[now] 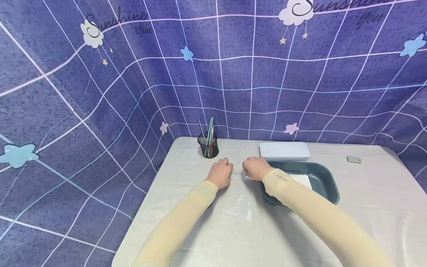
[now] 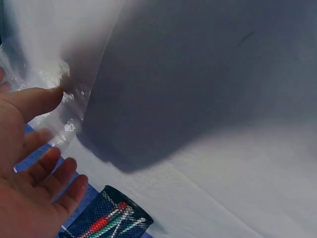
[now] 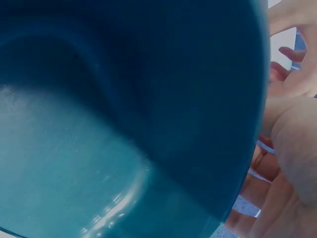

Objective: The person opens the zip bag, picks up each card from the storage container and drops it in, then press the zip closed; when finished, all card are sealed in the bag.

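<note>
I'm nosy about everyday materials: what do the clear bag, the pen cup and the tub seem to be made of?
Clear bag: probably thin, glossy plastic film; it is see-through with shiny creases.
Pen cup: likely metal mesh with a dark finish, given its fine grid, though plastic is possible.
Tub: apparently smooth, slightly glossy plastic, judging by its rounded corners and bright highlight.

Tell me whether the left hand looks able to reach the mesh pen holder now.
Probably yes: the mesh pen holder stands just beyond the left hand, with nothing visible between them, though that hand appears to touch the plastic bag.
</note>
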Tool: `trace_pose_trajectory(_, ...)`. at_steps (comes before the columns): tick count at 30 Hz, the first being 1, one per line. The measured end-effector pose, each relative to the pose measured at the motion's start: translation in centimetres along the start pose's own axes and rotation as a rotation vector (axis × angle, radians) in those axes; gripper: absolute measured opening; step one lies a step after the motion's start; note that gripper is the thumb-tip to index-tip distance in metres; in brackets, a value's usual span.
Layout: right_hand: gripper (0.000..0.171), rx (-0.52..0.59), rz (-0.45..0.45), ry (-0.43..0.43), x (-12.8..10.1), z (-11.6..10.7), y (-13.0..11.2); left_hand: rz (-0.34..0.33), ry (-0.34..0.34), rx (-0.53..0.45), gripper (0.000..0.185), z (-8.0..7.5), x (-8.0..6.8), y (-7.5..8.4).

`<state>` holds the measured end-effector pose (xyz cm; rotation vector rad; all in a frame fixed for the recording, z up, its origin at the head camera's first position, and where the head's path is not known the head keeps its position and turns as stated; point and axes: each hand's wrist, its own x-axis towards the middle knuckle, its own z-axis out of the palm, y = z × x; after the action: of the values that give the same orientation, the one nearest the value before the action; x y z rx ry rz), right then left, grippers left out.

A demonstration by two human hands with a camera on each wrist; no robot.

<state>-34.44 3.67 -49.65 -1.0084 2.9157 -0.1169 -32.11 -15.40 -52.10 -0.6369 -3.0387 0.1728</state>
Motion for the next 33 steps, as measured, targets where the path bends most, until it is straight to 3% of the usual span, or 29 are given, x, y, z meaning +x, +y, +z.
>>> trace_pose_trajectory(4,0.014,0.016,-0.026,0.060,-0.3,-0.3,0.1,0.009,0.065,0.002,0.038,0.3,0.1,-0.2)
trace_pose_trajectory(9,0.009,0.059,-0.031,0.145,-1.0,-1.1,0.2,0.027,0.222,-0.039,0.006,-0.3,0.1,-0.8)
trace_pose_trajectory(16,0.006,0.099,-0.069,0.336,-2.7,-2.1,0.5,0.047,0.366,-0.209,0.009,-2.4,-0.5,-1.1)
trace_pose_trajectory(23,0.003,0.107,-0.108,0.551,-4.6,-3.9,0.3,0.077,0.489,-0.278,0.007,-4.7,-1.3,-1.1)
trace_pose_trajectory(33,0.004,0.078,-0.140,0.757,-6.9,-6.2,-0.5,0.138,0.647,-0.380,0.009,-7.8,-2.1,-0.3)
